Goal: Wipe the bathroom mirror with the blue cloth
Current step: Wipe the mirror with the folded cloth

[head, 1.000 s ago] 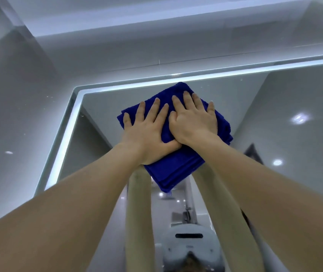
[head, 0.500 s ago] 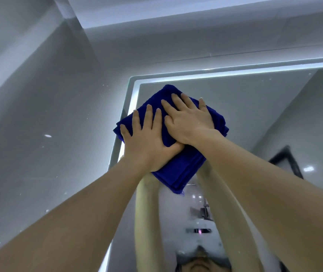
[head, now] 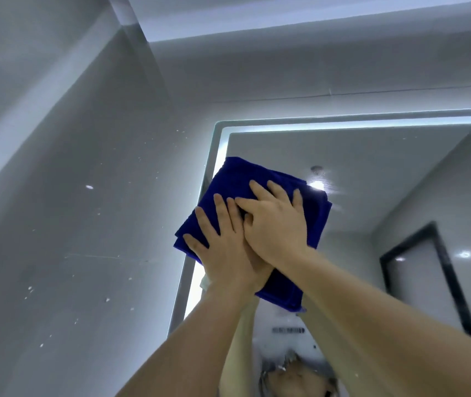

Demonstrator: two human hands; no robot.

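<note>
Grey glossy wall [head: 85, 196] fills the left, speckled with white spots; the mirror [head: 371, 181], edged by a lit border [head: 343, 126], sits to the right. Both bare arms reach up and forward; the left hand [head: 224, 253] and right hand [head: 277, 224] lie flat on the folded blue cloth [head: 237, 179], pressing it to the glass near the mirror's top left corner, its left edge over the lit strip; the right hand partly overlaps the left; each grip is spread, fingers straight and slightly fanned, pinching nothing; the arms' reflection shows below the cloth.
</note>
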